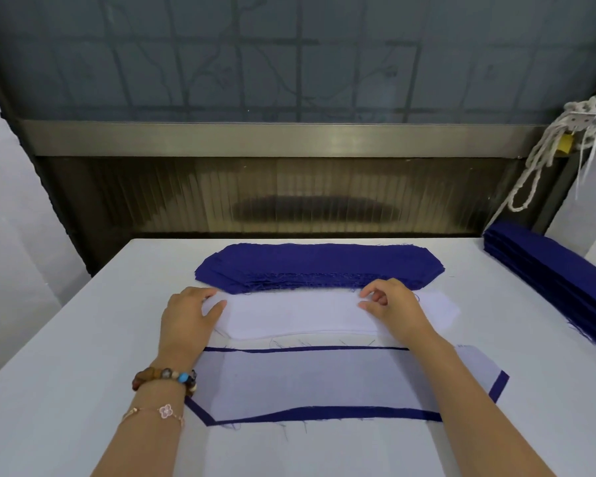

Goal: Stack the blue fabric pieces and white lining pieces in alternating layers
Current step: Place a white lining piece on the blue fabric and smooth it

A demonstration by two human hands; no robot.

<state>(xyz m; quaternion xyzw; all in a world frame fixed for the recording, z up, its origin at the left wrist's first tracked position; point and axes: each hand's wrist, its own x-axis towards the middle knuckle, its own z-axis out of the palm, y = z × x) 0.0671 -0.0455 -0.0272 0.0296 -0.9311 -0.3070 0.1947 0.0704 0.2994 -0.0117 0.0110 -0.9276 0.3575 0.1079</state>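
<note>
At the left of the frame my left forearm comes up from the bottom edge, wearing a beaded bracelet (166, 378) and, lower down, a thin chain bracelet (154, 413) with a small flower charm. My left hand (188, 318) lies left of centre, palm down on the left end of the white lining pile (300, 313), fingers loosely spread and flat, thumb resting on the top sheet; it presses rather than grips.

That pile of white lining sits in the middle of the frame on the pale table (49, 356). Just above it, touching its far edge, lies the stack of blue fabric pieces (319, 266), long with angled ends and frayed threads along its near edge. Below the lining pile, between my forearms, sits the layered stack (310, 382): a white lining piece on top, with blue fabric showing as a narrow border along its top, bottom and angled ends (how many layers lie under it I cannot tell).

Right of centre, my right hand (391, 304) rests on the lining pile's upper edge, fingers curled, thumb and fingertips pinched at the top sheet's edge.

At the far right edge, well apart from everything else, a second pile of folded blue cloth (547, 280) runs diagonally, and a white knotted cord (544, 156) hangs in the upper right.
</note>
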